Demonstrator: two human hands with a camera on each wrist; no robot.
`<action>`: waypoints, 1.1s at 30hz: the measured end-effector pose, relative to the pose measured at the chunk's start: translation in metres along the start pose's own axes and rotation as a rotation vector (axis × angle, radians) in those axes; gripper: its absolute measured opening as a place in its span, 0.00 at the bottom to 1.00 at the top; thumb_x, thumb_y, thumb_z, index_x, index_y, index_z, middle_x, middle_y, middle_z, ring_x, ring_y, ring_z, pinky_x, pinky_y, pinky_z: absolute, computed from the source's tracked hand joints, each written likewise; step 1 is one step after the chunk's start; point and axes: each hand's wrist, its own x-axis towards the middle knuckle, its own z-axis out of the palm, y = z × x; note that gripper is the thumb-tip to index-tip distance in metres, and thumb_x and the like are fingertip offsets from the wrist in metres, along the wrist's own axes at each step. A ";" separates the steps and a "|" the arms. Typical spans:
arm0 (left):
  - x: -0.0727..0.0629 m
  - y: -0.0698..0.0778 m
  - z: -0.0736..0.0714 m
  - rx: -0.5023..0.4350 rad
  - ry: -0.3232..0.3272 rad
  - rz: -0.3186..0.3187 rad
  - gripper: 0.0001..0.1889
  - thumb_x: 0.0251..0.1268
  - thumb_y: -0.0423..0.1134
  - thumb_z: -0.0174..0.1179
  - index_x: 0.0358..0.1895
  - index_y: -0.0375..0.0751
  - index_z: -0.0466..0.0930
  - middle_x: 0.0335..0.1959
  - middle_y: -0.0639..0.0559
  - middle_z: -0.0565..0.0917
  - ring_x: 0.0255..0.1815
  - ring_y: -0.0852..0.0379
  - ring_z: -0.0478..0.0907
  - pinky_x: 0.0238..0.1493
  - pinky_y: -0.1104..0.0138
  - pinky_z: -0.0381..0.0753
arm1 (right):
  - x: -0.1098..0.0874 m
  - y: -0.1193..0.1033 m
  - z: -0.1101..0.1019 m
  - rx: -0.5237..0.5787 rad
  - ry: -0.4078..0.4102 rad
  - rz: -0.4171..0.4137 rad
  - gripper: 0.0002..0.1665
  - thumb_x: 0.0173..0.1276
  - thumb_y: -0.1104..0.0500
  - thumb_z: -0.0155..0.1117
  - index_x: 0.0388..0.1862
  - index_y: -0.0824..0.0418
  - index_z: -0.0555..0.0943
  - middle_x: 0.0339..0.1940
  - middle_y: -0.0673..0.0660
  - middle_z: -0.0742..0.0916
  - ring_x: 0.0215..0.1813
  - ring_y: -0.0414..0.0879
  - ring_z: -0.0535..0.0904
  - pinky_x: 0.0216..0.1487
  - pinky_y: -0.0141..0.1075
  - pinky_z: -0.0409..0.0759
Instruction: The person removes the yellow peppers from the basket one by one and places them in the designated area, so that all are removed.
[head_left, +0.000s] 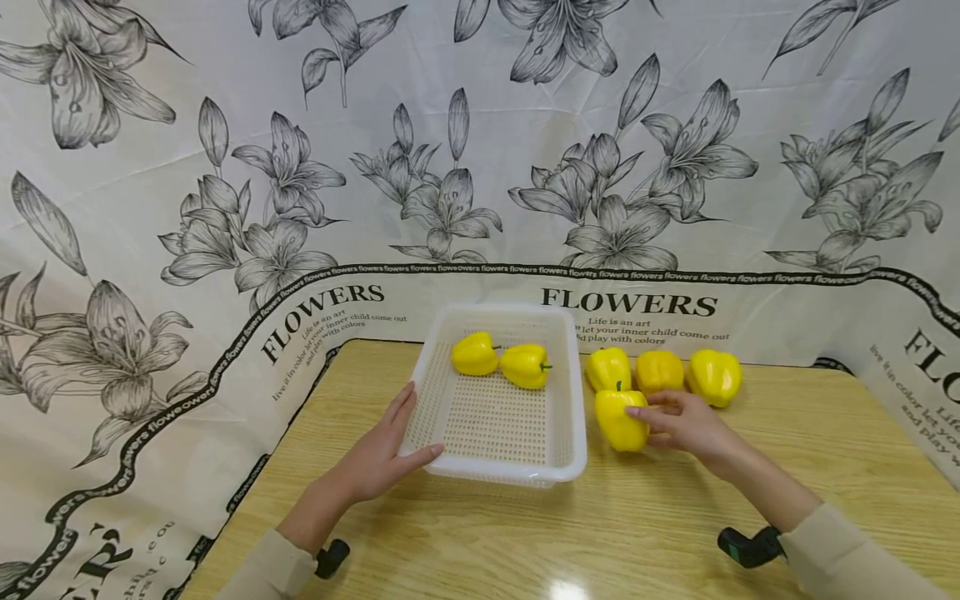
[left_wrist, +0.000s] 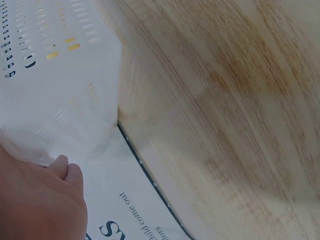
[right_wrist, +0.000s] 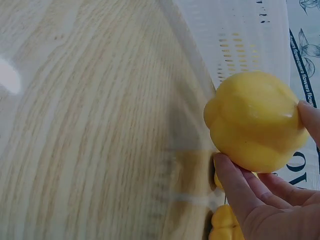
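A white plastic basket (head_left: 502,479) with a slotted base stands on the wooden table; two yellow bell peppers (head_left: 474,354) lie inside it near the back. My left hand (head_left: 375,458) holds the basket's near left corner, thumb at the near rim and fingers along the left side. In the left wrist view, fingertips (left_wrist: 74,175) touch the basket's rim. My right hand (head_left: 690,425) grips another yellow bell pepper (right_wrist: 257,122) between thumb and fingers, just right of the basket. In the head view its green stem points up and away.
Behind the gripped pepper, three more yellow bell peppers (head_left: 660,372) stand in a row at the table's back right. A white floral cloth (head_left: 480,208) hangs behind the table (head_left: 465,542) and along its sides. Dark devices (head_left: 750,547) are worn at both wrists.
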 end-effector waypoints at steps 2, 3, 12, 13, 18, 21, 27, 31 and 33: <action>0.000 0.000 0.000 -0.002 0.001 -0.001 0.57 0.67 0.75 0.51 0.84 0.44 0.35 0.85 0.55 0.34 0.83 0.43 0.48 0.78 0.46 0.57 | 0.000 0.003 0.002 0.007 0.005 0.011 0.50 0.76 0.45 0.64 0.73 0.84 0.57 0.68 0.81 0.71 0.56 0.58 0.84 0.56 0.48 0.86; 0.000 0.000 0.000 -0.003 0.001 0.000 0.57 0.67 0.75 0.51 0.84 0.43 0.36 0.85 0.55 0.34 0.83 0.43 0.48 0.78 0.46 0.57 | 0.000 0.005 0.003 0.015 0.006 0.014 0.50 0.76 0.45 0.64 0.73 0.84 0.57 0.68 0.81 0.72 0.55 0.57 0.85 0.55 0.47 0.86; -0.001 0.000 0.001 -0.004 0.003 -0.003 0.57 0.66 0.76 0.50 0.84 0.44 0.36 0.85 0.55 0.34 0.83 0.43 0.48 0.78 0.46 0.57 | 0.000 0.017 0.010 0.095 -0.046 0.016 0.47 0.77 0.51 0.64 0.73 0.86 0.54 0.63 0.83 0.76 0.52 0.58 0.87 0.54 0.48 0.86; -0.001 0.000 0.001 -0.004 0.003 -0.004 0.57 0.66 0.76 0.51 0.84 0.44 0.36 0.86 0.55 0.34 0.83 0.43 0.48 0.78 0.46 0.57 | 0.000 0.018 0.010 0.099 -0.049 0.021 0.47 0.77 0.51 0.63 0.73 0.85 0.54 0.63 0.82 0.76 0.52 0.57 0.87 0.54 0.48 0.86; 0.000 0.000 0.001 -0.001 0.006 0.001 0.57 0.66 0.76 0.51 0.84 0.44 0.36 0.86 0.52 0.36 0.83 0.43 0.48 0.78 0.46 0.57 | 0.002 0.021 0.009 0.116 -0.056 0.041 0.45 0.78 0.50 0.61 0.72 0.84 0.56 0.62 0.79 0.78 0.52 0.53 0.86 0.54 0.47 0.86; 0.000 0.001 0.001 -0.004 0.006 0.003 0.57 0.66 0.75 0.51 0.84 0.43 0.36 0.86 0.52 0.36 0.83 0.43 0.48 0.78 0.46 0.57 | 0.003 0.024 0.008 0.132 -0.073 0.046 0.40 0.80 0.49 0.59 0.69 0.83 0.62 0.58 0.73 0.82 0.52 0.52 0.86 0.54 0.46 0.86; -0.001 0.001 0.000 -0.015 0.010 0.001 0.57 0.66 0.75 0.52 0.84 0.43 0.37 0.86 0.51 0.37 0.83 0.43 0.49 0.78 0.45 0.58 | 0.004 0.027 0.007 0.182 -0.108 0.089 0.37 0.81 0.47 0.56 0.66 0.82 0.67 0.55 0.65 0.84 0.52 0.49 0.85 0.55 0.46 0.86; -0.001 0.001 0.001 -0.023 0.019 0.010 0.57 0.66 0.74 0.53 0.84 0.43 0.37 0.86 0.51 0.37 0.83 0.42 0.49 0.78 0.45 0.58 | 0.005 0.028 0.006 0.179 -0.125 0.115 0.41 0.82 0.46 0.54 0.69 0.84 0.64 0.56 0.65 0.83 0.52 0.48 0.84 0.57 0.46 0.85; -0.001 0.000 0.001 -0.023 0.019 0.012 0.57 0.67 0.74 0.53 0.84 0.43 0.37 0.86 0.50 0.37 0.83 0.42 0.49 0.78 0.45 0.58 | 0.006 0.028 0.005 0.175 -0.136 0.118 0.42 0.82 0.45 0.53 0.69 0.84 0.63 0.57 0.65 0.83 0.52 0.49 0.84 0.57 0.47 0.85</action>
